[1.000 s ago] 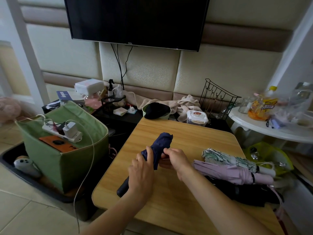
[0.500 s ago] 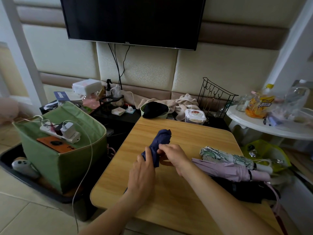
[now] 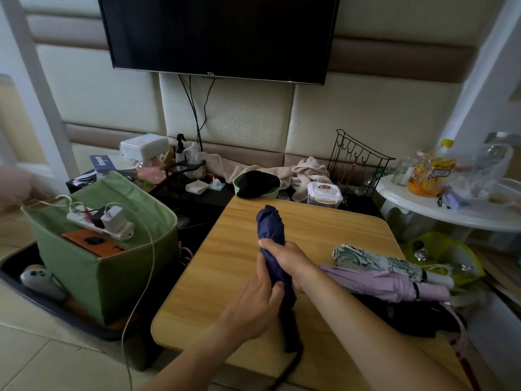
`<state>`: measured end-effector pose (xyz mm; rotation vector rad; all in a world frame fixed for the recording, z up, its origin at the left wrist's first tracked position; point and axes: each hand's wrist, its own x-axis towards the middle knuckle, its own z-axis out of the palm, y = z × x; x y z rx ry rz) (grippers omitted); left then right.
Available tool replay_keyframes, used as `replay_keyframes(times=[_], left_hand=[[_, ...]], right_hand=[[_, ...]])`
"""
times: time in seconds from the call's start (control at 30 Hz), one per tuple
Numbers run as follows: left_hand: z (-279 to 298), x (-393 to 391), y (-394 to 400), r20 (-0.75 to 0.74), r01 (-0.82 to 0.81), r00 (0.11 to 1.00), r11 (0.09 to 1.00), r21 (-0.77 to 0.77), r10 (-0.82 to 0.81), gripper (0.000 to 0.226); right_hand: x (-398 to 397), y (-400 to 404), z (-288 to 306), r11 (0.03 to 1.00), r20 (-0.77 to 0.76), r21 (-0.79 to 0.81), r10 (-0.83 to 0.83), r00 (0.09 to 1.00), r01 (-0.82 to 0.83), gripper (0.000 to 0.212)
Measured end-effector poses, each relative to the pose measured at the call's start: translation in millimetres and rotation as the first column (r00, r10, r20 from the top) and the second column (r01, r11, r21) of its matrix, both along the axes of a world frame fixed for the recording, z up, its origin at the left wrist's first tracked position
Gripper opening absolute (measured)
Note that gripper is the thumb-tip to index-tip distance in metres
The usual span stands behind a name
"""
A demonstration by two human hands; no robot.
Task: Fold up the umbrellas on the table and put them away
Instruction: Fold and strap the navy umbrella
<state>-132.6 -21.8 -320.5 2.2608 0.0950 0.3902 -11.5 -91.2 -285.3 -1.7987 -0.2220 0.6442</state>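
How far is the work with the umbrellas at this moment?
Done: the patterned umbrella and pink umbrella lie folded on the table. In hand: both hands, left hand and right hand, grip the navy umbrella. Left: putting all away.

Navy blue umbrella point(image 3: 271, 230), plain, with black handle point(image 3: 290, 331). Table point(image 3: 225, 266) is light wood grain. On its right side: white umbrella point(image 3: 375, 259) with green leaf print, plain lilac umbrella point(image 3: 380, 282), black umbrella point(image 3: 406, 317). Left of table: green fabric bin point(image 3: 93, 275) holding white power strip point(image 3: 95, 222) and orange device point(image 3: 90, 242). Black TV point(image 3: 220, 35), cream padded wall point(image 3: 239, 111).
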Motion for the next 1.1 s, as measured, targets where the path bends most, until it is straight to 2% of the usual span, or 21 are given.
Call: replay_keyframes(times=[0.07, 0.13, 0.2, 0.23, 0.3, 0.37, 0.5, 0.63, 0.8, 0.9, 1.0, 1.1], left_hand=[[12.0, -1.8, 10.4, 0.034, -0.082, 0.996, 0.996, -0.037, 0.083, 0.033], [23.2, 3.2, 23.4, 0.087, -0.268, 0.953, 0.939, -0.216, 0.292, 0.035], [30.3, 10.1, 38.3, -0.012, -0.355, 0.921, 0.828, -0.433, 0.389, 0.039], [30.5, 14.9, 45.9, -0.119, -0.345, 0.933, 0.754, -0.558, 0.339, 0.05], [25.3, 23.8, 56.1, -0.266, -0.289, 0.956, 0.586, -0.757, 0.127, 0.08], [19.2, 27.8, 59.1, -0.235, -0.221, 0.972, 0.475, -0.851, 0.033, 0.089], [19.7, 33.3, 58.9, -0.131, -0.196, 0.971, 0.352, -0.915, 0.198, 0.069], [19.3, 38.0, 59.0, -0.136, -0.213, 0.949, 0.261, -0.942, 0.285, 0.046], [18.9, 41.0, 61.9, -0.179, -0.266, 0.902, 0.18, -0.947, 0.393, 0.038], [22.5, 41.1, 64.7, -0.199, -0.278, 0.885, 0.136, -0.951, 0.42, 0.034], [21.5, 41.2, 70.0, -0.261, -0.352, 0.839, 0.112, -0.929, 0.478, 0.04], [20.7, 38.8, 79.3, -0.299, -0.385, 0.818, 0.083, -0.919, 0.491, 0.051]], right_hand=[[5.4, -6.8, 0.0, 0.997, 0.015, -0.071, 0.021, 1.0, -0.02, 0.046], [7.6, -13.5, -2.9, 0.989, 0.004, -0.125, 0.075, 0.997, -0.074, 0.062], [6.6, -18.8, -6.2, 0.976, -0.069, -0.129, 0.168, 0.983, -0.176, 0.071], [4.7, -20.0, -6.6, 0.965, -0.111, -0.115, 0.225, 0.968, -0.238, 0.071], [-2.6, -19.9, -6.0, 0.932, -0.186, -0.071, 0.337, 0.923, -0.354, 0.068], [-9.1, -17.1, -5.7, 0.909, -0.229, -0.005, 0.405, 0.885, -0.417, 0.064], [-14.0, -12.1, -4.5, 0.887, -0.262, 0.139, 0.461, 0.848, -0.44, 0.052], [-16.4, -7.5, -3.2, 0.859, -0.222, 0.107, 0.511, 0.83, -0.5, 0.037], [-21.2, -2.2, 1.1, 0.779, -0.139, -0.097, 0.605, 0.784, -0.619, 0.018], [-25.4, 0.7, -1.1, 0.806, -0.08, -0.182, 0.559, 0.825, -0.564, 0.019], [-29.8, 2.9, -9.5, 0.809, -0.004, -0.312, 0.523, 0.852, -0.498, 0.022], [-35.9, 3.1, -21.5, 0.833, 0.135, -0.411, 0.456, 0.879, -0.369, 0.011]])
